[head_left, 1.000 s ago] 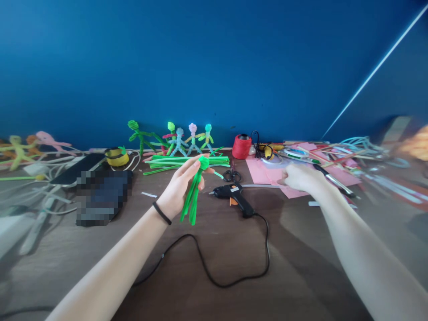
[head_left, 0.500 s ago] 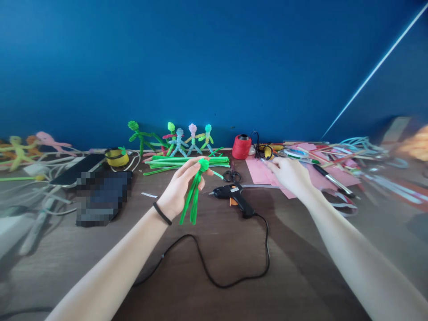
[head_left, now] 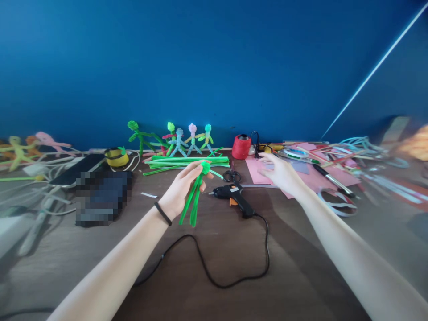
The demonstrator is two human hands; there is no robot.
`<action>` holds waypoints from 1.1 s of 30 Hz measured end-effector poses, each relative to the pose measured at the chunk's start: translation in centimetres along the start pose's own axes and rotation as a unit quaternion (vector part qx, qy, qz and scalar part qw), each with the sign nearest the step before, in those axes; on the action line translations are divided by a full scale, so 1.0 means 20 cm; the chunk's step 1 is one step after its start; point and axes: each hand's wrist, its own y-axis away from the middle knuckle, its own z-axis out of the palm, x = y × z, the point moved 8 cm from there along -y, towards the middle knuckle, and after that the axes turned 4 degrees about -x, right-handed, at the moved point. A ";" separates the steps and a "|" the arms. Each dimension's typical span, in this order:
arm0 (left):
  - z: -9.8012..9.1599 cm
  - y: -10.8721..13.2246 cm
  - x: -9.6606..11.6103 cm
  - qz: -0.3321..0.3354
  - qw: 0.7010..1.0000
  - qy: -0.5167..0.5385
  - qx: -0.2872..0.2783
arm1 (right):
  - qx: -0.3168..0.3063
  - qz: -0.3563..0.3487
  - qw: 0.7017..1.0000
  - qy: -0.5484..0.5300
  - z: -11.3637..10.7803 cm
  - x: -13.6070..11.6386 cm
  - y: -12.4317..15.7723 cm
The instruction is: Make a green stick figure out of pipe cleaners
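At the far left, a yellow figure of fuzzy stems is standing near a blue wall, and to its right a flat, black-faced phone is lying. Toward the middle, a green fuzzy-stem piece with a round knob and dangling strands is being pinched by the left hand above the brown table, just in front of a bundle of loose green fuzzy stems. Next, a black hot-glue gun is lying near black-handled scissors, and a red thread spool is standing behind. The right hand is being held, loosely spread, over a pink paper sheet; whether the sheet is being touched cannot quite be told. Farther right, a black-and-silver pen is lying.
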 end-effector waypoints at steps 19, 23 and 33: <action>0.03 0.00 -0.06 -0.073 0.992 0.101 -0.028 | -0.053 0.042 0.994 -0.085 0.02 -0.04 0.01; 0.07 -0.01 -0.04 -0.045 0.987 0.135 -0.078 | -0.112 0.058 0.980 -0.155 0.05 -0.13 0.04; 0.02 -0.01 -0.12 -0.095 0.990 0.105 -0.023 | -0.114 0.036 0.972 -0.202 0.09 -0.19 0.05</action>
